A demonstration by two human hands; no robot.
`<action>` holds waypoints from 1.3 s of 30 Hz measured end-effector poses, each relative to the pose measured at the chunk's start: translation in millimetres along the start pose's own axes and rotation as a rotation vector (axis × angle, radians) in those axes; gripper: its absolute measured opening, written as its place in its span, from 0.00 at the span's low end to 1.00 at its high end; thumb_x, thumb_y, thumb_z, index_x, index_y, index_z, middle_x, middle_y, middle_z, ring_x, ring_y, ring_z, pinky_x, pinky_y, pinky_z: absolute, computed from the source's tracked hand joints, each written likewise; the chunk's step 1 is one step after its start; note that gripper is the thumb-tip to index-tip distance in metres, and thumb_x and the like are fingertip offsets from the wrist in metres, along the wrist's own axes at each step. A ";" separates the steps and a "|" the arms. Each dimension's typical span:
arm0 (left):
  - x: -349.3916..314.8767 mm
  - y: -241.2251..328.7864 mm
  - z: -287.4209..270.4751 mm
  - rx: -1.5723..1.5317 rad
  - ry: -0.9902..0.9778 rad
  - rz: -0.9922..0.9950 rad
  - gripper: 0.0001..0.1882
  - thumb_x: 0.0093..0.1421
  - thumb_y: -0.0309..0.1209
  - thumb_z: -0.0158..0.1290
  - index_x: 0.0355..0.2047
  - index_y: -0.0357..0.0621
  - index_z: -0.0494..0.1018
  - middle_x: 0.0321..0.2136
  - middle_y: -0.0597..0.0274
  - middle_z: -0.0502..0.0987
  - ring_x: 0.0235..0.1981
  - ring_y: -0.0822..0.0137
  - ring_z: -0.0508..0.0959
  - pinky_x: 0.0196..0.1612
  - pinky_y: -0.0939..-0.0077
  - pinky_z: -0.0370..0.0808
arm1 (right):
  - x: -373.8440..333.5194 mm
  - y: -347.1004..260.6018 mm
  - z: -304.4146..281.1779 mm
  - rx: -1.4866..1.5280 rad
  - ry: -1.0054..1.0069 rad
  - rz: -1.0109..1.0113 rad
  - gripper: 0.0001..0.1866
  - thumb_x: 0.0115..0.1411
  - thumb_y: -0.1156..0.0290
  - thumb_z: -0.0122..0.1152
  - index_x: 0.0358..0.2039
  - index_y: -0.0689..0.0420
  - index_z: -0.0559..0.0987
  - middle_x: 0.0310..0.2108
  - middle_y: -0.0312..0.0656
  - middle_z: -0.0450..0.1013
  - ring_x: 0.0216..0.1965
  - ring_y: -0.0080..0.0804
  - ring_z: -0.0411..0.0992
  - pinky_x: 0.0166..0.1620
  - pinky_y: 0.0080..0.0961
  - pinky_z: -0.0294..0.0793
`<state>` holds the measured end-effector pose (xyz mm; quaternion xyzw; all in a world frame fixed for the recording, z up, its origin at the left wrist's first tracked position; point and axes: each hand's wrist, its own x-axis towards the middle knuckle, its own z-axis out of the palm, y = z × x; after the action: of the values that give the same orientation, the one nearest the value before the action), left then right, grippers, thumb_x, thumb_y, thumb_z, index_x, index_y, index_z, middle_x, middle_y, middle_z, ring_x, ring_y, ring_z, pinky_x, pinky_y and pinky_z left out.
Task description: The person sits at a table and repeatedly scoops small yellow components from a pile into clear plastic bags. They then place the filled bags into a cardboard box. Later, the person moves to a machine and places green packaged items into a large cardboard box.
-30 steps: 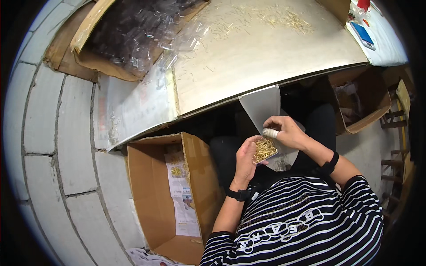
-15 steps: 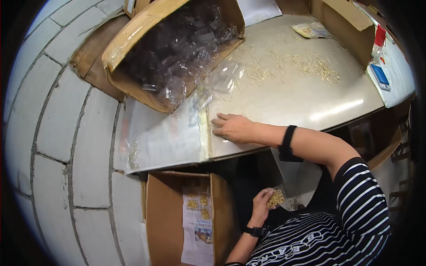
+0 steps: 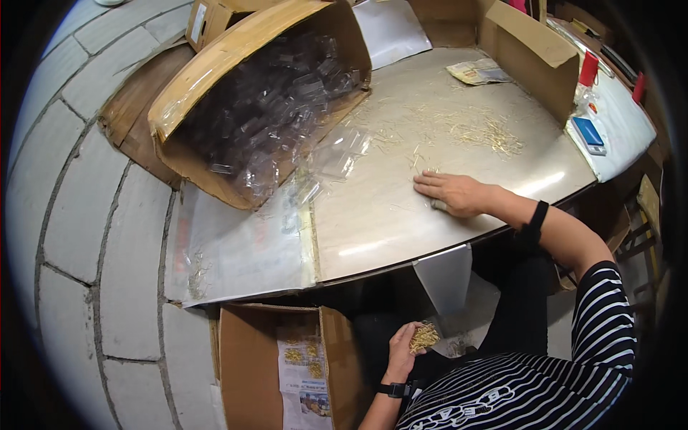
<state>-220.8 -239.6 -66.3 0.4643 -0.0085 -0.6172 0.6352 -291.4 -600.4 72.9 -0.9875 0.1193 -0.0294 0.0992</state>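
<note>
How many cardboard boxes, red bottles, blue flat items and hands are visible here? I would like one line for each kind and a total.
Cardboard boxes: 3, one full of clear plastic bags, one at the table's far right, one on the floor
Red bottles: 2
Blue flat items: 1
Hands: 2, left hand holding a bundle of golden sticks, right hand flat on the table
Total: 8

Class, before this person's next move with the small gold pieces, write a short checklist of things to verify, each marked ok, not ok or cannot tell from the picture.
1. Left hand has a grip on the bundle of gold pieces: ok.
2. Right hand lies flat on the table: ok.
3. What sits under the right palm: cannot tell.
4. Loose gold pieces on the table gathered: not ok, scattered.
5. Open cardboard box below the table edge within the left hand's reach: ok.
6. Clear bags beside the right hand: ok.
</note>
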 end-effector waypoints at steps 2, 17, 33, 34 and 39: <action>-3.0 -2.9 -7.3 0.027 0.042 0.015 0.11 0.62 0.33 0.49 0.40 0.40 0.73 0.32 0.62 0.78 0.27 0.73 0.79 0.20 0.83 0.77 | -15.0 -24.9 -21.5 0.315 0.016 0.082 0.23 0.64 0.66 0.44 0.60 0.55 0.62 0.64 0.46 0.52 0.65 0.43 0.50 0.64 0.28 0.52; 23.2 -25.2 -8.6 0.006 0.055 0.004 0.14 0.64 0.36 0.47 0.41 0.36 0.71 0.33 0.58 0.77 0.32 0.67 0.80 0.31 0.72 0.80 | 36.1 -57.7 27.4 0.159 0.291 0.028 0.23 0.60 0.62 0.50 0.55 0.55 0.67 0.60 0.45 0.60 0.62 0.44 0.56 0.62 0.31 0.55; 65.8 -37.4 41.4 -0.027 -0.049 -0.055 0.16 0.64 0.34 0.38 0.41 0.34 0.70 0.36 0.56 0.76 0.36 0.67 0.77 0.41 0.70 0.74 | -28.4 -119.3 36.9 0.168 0.420 0.076 0.23 0.56 0.68 0.53 0.53 0.61 0.68 0.58 0.47 0.62 0.62 0.44 0.55 0.62 0.36 0.56; 63.4 -40.3 43.4 -0.052 -0.017 -0.062 0.16 0.64 0.34 0.38 0.40 0.34 0.70 0.36 0.56 0.76 0.35 0.67 0.77 0.41 0.70 0.75 | -42.8 -131.3 37.7 0.164 0.424 0.086 0.24 0.54 0.70 0.55 0.52 0.62 0.69 0.57 0.47 0.62 0.61 0.45 0.56 0.61 0.36 0.57; 60.6 -35.4 48.9 -0.042 -0.110 -0.106 0.16 0.65 0.33 0.36 0.40 0.34 0.70 0.35 0.57 0.76 0.32 0.65 0.79 0.37 0.71 0.77 | -123.9 -161.1 21.4 0.346 0.406 0.154 0.25 0.45 0.84 0.54 0.47 0.62 0.72 0.51 0.47 0.68 0.55 0.44 0.65 0.55 0.35 0.67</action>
<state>-262.4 -309.1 -93.7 0.4162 -0.0060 -0.6745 0.6097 -372.8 -413.1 80.4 -0.9177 0.2045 -0.2390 0.2425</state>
